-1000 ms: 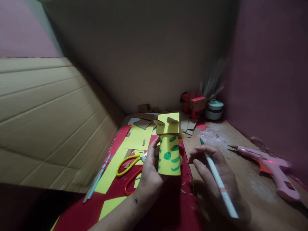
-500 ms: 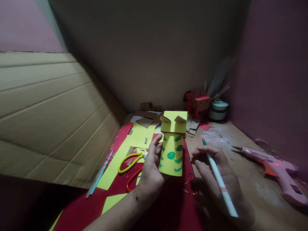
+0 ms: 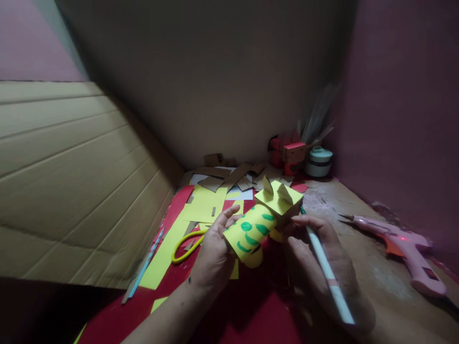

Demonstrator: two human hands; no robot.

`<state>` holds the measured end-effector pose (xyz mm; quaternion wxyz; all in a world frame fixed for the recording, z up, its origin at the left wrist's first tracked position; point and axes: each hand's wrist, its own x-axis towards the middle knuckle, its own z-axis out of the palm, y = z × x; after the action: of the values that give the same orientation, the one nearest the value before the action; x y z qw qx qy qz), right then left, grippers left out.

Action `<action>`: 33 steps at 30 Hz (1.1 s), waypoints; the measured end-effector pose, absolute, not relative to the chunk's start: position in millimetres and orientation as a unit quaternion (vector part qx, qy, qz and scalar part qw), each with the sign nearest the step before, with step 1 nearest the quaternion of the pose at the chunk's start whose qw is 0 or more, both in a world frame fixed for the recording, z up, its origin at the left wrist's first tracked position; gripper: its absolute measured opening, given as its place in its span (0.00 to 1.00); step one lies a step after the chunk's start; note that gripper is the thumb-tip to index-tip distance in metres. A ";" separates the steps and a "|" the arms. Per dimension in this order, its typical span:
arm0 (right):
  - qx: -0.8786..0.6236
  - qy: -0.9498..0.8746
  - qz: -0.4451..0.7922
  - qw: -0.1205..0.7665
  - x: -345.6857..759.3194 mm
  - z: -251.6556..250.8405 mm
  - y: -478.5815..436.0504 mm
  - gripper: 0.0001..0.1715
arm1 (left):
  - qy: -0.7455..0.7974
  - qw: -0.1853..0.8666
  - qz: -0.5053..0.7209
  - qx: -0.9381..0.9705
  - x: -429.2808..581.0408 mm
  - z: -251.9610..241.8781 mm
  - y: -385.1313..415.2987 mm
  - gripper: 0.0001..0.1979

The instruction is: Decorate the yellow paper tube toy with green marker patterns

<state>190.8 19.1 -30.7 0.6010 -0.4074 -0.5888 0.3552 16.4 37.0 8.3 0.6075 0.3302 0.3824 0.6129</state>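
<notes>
My left hand grips a yellow paper figure, a tube with green marks topped by a boxy head with two cardboard ears. The figure lies tilted, head pointing up and to the right. My right hand is closed round a white pen with a green tip, and its fingertips touch the figure's head from the right. Both hands hover over red paper on the table.
Yellow-handled scissors lie left of my left hand on yellow paper sheets. A pink glue gun rests at the right. Cardboard scraps, red boxes and a teal pot sit at the back. A cardboard panel leans at the left.
The figure has tipped from upright to lying slanted, head toward the right. My right hand has moved in to touch the head.
</notes>
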 end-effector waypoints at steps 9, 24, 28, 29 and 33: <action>-0.433 -0.541 0.229 0.684 200.3 -4.9 33.4 0.11 | 0.390 0.598 0.616 0.332 14.6 6.3 40.8 0.26; -0.459 -0.514 0.262 0.676 208.3 -3.5 46.9 0.19 | 0.476 0.505 0.543 0.472 14.4 10.6 30.1 0.23; -0.461 -0.505 0.298 0.666 206.9 -2.6 48.9 0.20 | 0.478 0.491 0.548 0.479 13.8 7.4 30.3 0.21; -0.459 -0.502 0.311 0.664 206.5 -2.8 49.1 0.20 | 0.475 0.494 0.551 0.475 13.9 6.6 30.9 0.20; -0.428 -0.493 0.355 0.669 207.5 -2.2 49.2 0.18 | 0.454 0.514 0.557 0.469 12.3 4.7 35.2 0.15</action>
<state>207.5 49.2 -2.2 0.6689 -0.4281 -0.4932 0.3550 12.3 35.2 4.7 0.5145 0.4686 0.4538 0.5566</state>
